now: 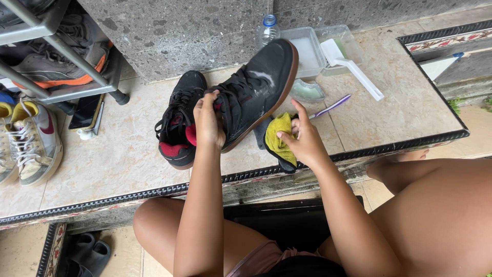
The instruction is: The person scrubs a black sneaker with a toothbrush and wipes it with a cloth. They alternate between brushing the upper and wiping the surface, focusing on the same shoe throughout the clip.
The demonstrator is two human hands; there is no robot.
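Observation:
My left hand [207, 122] grips a black sneaker [259, 84] with a brown sole by its heel opening, holding it tilted up off the tiled ledge. My right hand [302, 139] holds a yellow and black cloth [279, 141] bunched just beside the sneaker's sole. The matching black sneaker [179, 120], with a red lining, rests on the ledge to the left of my left hand.
Behind lie a clear plastic tub [307, 48], a white brush [351, 66], a plastic bottle [268, 28], a purple toothbrush [330, 106] and a pale green sponge [307, 91]. A metal shoe rack [61, 51], a phone [86, 112] and white sneakers [33, 141] sit left. Dark sandals [87, 254] lie on the floor.

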